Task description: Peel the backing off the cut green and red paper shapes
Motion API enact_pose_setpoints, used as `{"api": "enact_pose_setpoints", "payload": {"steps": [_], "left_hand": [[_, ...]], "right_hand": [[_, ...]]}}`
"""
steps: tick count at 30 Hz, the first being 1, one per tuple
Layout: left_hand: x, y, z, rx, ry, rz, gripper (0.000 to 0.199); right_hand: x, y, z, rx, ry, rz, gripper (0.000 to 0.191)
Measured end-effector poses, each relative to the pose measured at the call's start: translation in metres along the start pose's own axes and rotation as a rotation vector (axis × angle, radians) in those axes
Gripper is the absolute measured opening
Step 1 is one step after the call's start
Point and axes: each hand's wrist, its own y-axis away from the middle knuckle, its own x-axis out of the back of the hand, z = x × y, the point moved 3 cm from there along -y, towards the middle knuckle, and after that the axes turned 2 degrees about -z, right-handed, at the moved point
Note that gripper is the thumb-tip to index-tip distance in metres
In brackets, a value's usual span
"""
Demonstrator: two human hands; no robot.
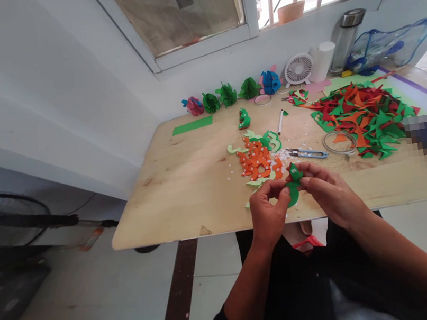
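Close to the table's front edge, my left hand pinches a green paper cutout between thumb and fingers. My right hand grips the upper part of the same cutout, where a small white patch shows. Just beyond my hands lies a pile of orange paper cutouts dotted with small white squares. Light green wavy cutouts rest around that pile. Blue-handled thread snips lie behind my right hand, among scattered white bits.
A heap of red, orange and green paper scraps covers the right side, with a tape ring beside it. Along the wall stand several folded paper figures, a small white fan and a glass bottle. A green strip lies back left.
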Motion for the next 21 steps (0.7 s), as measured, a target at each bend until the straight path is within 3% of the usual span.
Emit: {"api": "enact_pose_setpoints", "payload": {"steps": [9, 15, 21], "left_hand": [[0.004, -0.001, -0.003, 0.01, 0.13, 0.033, 0.01], [0.001, 0.003, -0.004, 0.012, 0.111, 0.02, 0.012], [-0.001, 0.004, -0.009, 0.028, 0.107, -0.009, 0.012]], "right_hand": [[0.009, 0.007, 0.004, 0.085, 0.218, -0.106, 0.042], [0.006, 0.006, 0.002, 0.065, 0.183, -0.03, 0.023], [0.001, 0.006, 0.003, 0.076, 0.219, 0.038, 0.017]]}}
